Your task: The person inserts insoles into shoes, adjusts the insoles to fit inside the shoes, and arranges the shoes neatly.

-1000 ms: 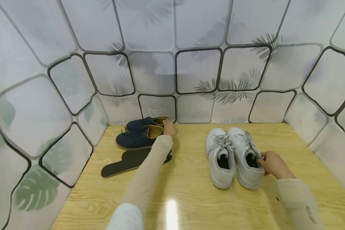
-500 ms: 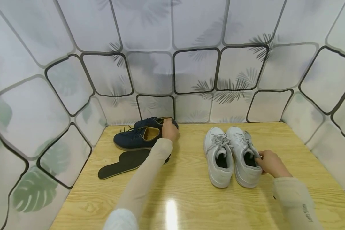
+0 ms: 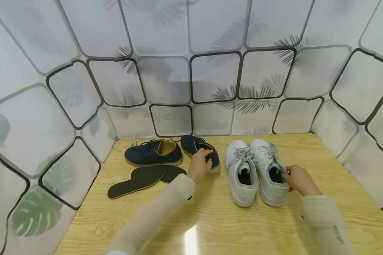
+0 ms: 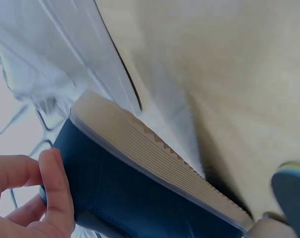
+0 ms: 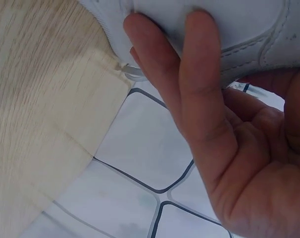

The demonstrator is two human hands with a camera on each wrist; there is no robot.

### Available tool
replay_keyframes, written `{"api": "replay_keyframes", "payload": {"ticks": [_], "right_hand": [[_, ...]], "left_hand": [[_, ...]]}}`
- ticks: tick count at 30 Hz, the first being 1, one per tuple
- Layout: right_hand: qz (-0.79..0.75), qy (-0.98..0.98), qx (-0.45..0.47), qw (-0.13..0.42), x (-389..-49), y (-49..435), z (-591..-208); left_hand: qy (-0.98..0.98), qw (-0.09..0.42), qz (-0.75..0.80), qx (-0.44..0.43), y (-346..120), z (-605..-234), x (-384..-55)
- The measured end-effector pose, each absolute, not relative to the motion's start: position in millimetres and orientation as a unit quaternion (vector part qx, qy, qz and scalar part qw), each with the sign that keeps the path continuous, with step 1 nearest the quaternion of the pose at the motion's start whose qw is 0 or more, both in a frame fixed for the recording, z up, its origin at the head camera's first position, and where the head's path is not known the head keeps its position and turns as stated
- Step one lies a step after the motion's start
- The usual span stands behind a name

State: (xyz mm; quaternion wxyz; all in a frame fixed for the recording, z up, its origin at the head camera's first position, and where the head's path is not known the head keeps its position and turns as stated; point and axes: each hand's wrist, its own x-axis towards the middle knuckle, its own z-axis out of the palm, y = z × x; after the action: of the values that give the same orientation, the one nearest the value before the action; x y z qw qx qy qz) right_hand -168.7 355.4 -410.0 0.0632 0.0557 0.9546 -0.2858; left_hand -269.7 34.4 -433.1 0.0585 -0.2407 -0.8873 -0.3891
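My left hand (image 3: 200, 165) pinches the heel of a navy lace-up shoe (image 3: 189, 144), which points away and leftward. In the left wrist view this shoe (image 4: 120, 183) is tilted, its ribbed beige sole showing beside my fingers (image 4: 56, 183). The other navy shoe (image 3: 143, 155) lies to the left, with its tan lining visible. My right hand (image 3: 302, 181) grips the collar of the right white sneaker (image 3: 265, 164). In the right wrist view, two fingers (image 5: 202, 64) lie along its white side (image 5: 254, 25). The left white sneaker (image 3: 234, 166) stands right beside it.
Two black insoles overlap in front of the left navy shoe; the nearer insole (image 3: 132, 186) partly covers the other (image 3: 173, 173). Everything sits on a wooden table (image 3: 229, 230). Patterned fabric walls (image 3: 214, 78) rise at the back and both sides.
My left hand has brought the rear navy shoe rightward and toward me, turning its heel to the front and parting it from its pair. The right hand stays at the white sneaker.
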Motion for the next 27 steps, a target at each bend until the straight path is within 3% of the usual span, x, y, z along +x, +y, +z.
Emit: {"api": "replay_keyframes", "payload": {"ticks": [10, 27], "right_hand": [[-0.291, 0.953, 0.056, 0.056, -169, 351, -403], [-0.285, 0.954, 0.044, 0.086, -183, 350, -399]], "left_hand": [[-0.871, 0.033, -0.387, -0.300, 18, -450, -230], [-0.835, 0.011, -0.417, -0.358, 7, -460, -201]]}}
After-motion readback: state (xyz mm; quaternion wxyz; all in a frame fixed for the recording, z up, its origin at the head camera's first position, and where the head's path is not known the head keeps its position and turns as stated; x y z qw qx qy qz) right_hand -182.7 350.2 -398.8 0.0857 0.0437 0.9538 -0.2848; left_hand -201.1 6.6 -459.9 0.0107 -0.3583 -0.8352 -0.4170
